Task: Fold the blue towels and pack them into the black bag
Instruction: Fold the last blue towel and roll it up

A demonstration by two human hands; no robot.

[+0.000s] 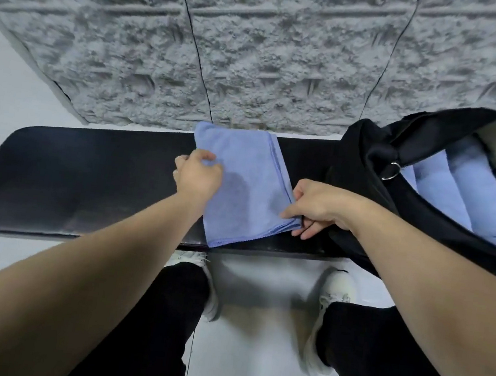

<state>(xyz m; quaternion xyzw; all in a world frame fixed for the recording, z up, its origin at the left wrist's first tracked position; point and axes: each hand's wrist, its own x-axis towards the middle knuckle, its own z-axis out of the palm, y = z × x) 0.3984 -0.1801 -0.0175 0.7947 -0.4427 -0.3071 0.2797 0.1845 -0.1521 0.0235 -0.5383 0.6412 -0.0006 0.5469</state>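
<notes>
Folded blue towel [242, 187]: soft pile, stitched hems stacked along right side, lying flat on black bench [86, 182]. Long axis running from near edge toward wall, tilted slightly left at far end; near corner overhanging bench front. Left hand [199, 173] pinching left edge, fingers curled. Right hand [318, 206] pinching layered near-right corner. Wide bare bench to left. Just right, black bag [376, 159] gaping open, more blue towels [468, 200] rolled inside. Textured grey wall [256, 49] behind.
</notes>
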